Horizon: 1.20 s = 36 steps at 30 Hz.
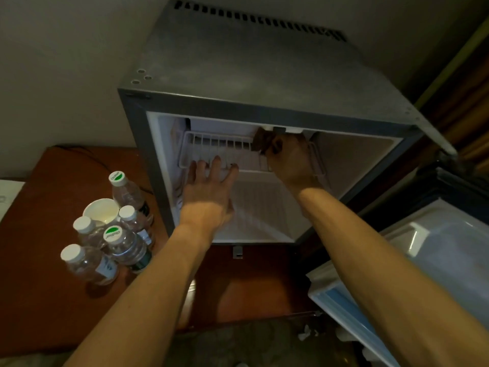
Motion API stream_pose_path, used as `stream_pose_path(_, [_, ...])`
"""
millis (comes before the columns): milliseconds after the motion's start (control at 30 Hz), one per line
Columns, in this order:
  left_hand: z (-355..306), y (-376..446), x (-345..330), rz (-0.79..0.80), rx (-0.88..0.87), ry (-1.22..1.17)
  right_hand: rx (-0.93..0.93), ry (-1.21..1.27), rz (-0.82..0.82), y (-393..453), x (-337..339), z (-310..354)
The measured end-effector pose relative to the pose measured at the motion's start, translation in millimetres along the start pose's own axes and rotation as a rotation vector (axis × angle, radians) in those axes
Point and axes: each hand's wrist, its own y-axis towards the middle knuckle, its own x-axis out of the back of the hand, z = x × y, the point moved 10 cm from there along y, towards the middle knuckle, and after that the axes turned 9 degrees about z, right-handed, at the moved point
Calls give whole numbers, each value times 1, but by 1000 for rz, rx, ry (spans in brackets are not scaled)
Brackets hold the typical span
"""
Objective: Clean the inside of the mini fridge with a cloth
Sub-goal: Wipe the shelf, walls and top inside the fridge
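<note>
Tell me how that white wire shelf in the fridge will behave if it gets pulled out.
The wire shelf is probably stiff and light, being thin coated rods. It likely slides forward easily, since the left hand rests on its front edge. It may tip once unsupported.

The mini fridge [264, 83] stands open, and its wire shelf [211, 152] crosses the upper part of the inside. Above the wire shelf the room is low; the right hand [288, 154] with a dark cloth [260, 140] fills its right end. The left hand [209, 189] lies at the shelf's front edge. Below the wire shelf the cavity is wide and free. Left of the fridge, bottles [124, 242] and a cup [102, 210] crowd the worktop [39, 207]. Right of it, the open door [423, 250] blocks the side.
</note>
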Motion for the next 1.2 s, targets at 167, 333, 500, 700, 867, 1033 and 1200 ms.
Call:
stream_pose_path(167, [0,2,1,-4,4,6,-51,-54,74,-16,-2,-5])
stream_pose_path(333, [1,-4,-1,-63,-25,16,-46,-25,22,-43,7,-2])
stream_pose_path(500, [0,-4,4,-96,-25,22,-24,17,-10,-4,9,2])
stream_pose_path(700, [0,-2,7,-108,-28,-25,-44,3,63,-32,4,-6])
stream_pose_path(867, [0,-2,5,-97,-22,-30,34,11,58,-8,6,-2])
stream_pose_path(1033, [1,0,6,-89,-10,-45,-15,-7,45,-17,3,-7])
stream_pose_path(1200, [4,-3,5,-109,-14,-54,-10,-14,43,-41,14,-5])
